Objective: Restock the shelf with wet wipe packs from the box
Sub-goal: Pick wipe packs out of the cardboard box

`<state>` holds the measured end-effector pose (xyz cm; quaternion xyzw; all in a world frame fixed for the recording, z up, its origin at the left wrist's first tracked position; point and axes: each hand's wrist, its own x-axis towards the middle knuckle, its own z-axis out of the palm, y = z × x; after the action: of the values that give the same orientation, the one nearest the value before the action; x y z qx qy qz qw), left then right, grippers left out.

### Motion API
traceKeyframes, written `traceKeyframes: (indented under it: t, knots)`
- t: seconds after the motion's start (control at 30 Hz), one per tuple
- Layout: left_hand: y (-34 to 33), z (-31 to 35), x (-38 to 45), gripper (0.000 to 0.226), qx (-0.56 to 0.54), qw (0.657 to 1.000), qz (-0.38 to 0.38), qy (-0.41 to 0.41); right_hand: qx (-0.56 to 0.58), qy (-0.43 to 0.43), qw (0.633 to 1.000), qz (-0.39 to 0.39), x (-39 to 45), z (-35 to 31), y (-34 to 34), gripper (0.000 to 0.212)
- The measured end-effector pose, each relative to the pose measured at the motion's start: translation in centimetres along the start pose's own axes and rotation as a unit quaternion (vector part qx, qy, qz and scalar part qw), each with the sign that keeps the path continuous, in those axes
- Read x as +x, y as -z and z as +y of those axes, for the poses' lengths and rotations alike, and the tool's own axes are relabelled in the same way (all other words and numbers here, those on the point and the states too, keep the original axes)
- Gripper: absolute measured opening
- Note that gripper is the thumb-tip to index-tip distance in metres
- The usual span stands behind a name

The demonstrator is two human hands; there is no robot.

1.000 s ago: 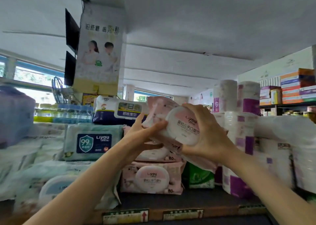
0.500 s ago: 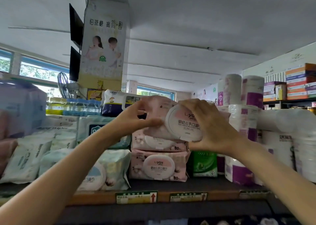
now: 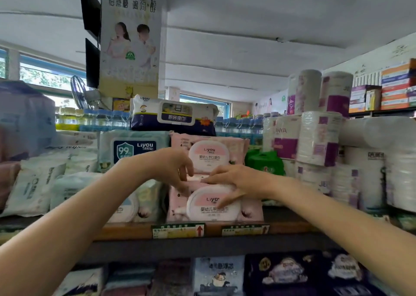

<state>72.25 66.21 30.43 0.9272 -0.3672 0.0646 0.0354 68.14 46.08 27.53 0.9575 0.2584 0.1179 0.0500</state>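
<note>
Three pink wet wipe packs are stacked on the wooden shelf (image 3: pixel 126 230). The top pack (image 3: pixel 209 155) lies free with its round white lid facing me. Both hands are lower, in front of the stack. My left hand (image 3: pixel 173 169) has loosely bent fingers at the left end of the middle pack (image 3: pixel 194 178), which is mostly hidden. My right hand (image 3: pixel 234 181) spreads its fingers over the lid of the bottom pack (image 3: pixel 202 208). Neither hand holds a pack. The box is out of view.
Light blue wipe packs (image 3: pixel 132 149) crowd the shelf to the left. A navy and white pack (image 3: pixel 173 115) sits behind the stack, and a green pack (image 3: pixel 264 163) and tissue rolls (image 3: pixel 315 138) stand to the right. Price tags (image 3: pixel 177 230) line the shelf edge. More goods fill the shelf below.
The pink pack that both hands held up now lies on top of the stack. Both hands have let go and dropped to the two lower packs.
</note>
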Motion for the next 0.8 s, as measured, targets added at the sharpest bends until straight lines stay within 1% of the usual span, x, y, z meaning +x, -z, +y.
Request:
traceKeyframes:
  t: [0.07, 0.13, 0.23, 0.27, 0.33, 0.37, 0.43, 0.5, 0.57, 0.63, 0.7, 0.73, 0.8]
  knots:
    - [0.3, 0.4, 0.2, 0.045, 0.031, 0.999, -0.005, 0.019, -0.005, -0.013, 1.0, -0.017, 0.2, -0.1, 0.0, 0.067]
    - [0.8, 1.2, 0.1, 0.041, 0.055, 0.998, -0.021, 0.039, -0.034, -0.016, 0.999, 0.003, -0.2, -0.5, -0.2, 0.066]
    - [0.8, 2.9, -0.1, 0.041, 0.146, 0.985, -0.062, 0.06, -0.164, -0.041, 0.985, 0.041, -1.6, -1.6, -1.4, 0.062]
    - [0.6, 3.6, -0.1, 0.045, 0.191, 0.977, -0.07, 0.067, -0.18, -0.059, 0.981, 0.05, -2.2, -1.9, -1.7, 0.06]
    - [-0.2, 5.3, 0.0, 0.049, 0.253, 0.964, -0.061, 0.064, -0.155, -0.107, 0.979, 0.072, -3.7, -2.6, -1.9, 0.053]
    - [-0.8, 6.2, -0.2, 0.05, 0.26, 0.964, -0.04, 0.043, -0.139, -0.133, 0.978, 0.082, -4.5, -3.0, -1.8, 0.05]
    - [-2.1, 8.2, -0.6, 0.047, 0.263, 0.963, 0.042, -0.041, -0.122, -0.198, 0.968, 0.092, -6.4, -3.8, -1.4, 0.048]
    - [-3.7, 10.1, -1.4, 0.048, 0.234, 0.958, 0.121, -0.116, -0.087, -0.283, 0.949, 0.109, -9.1, -4.2, -0.9, 0.048]
    - [-5.9, 12.1, -2.4, 0.052, 0.213, 0.949, 0.149, -0.18, -0.041, -0.358, 0.926, 0.111, -12.8, -4.8, -0.8, 0.042]
    - [-9.2, 14.8, -3.5, 0.052, 0.189, 0.929, 0.159, -0.276, 0.006, -0.427, 0.901, 0.071, -17.9, -6.3, -1.5, 0.035]
    - [-13.4, 19.1, -5.1, 0.049, 0.136, 0.908, 0.129, -0.375, 0.046, -0.492, 0.869, 0.02, -23.9, -9.1, -3.1, 0.031]
    - [-15.5, 21.9, -6.3, 0.048, 0.117, 0.896, 0.091, -0.418, 0.057, -0.527, 0.848, -0.006, -27.3, -10.8, -4.1, 0.03]
    - [-19.4, 27.7, -9.7, 0.047, 0.097, 0.862, -0.014, -0.497, 0.092, -0.599, 0.793, -0.059, -34.4, -15.6, -5.9, 0.029]
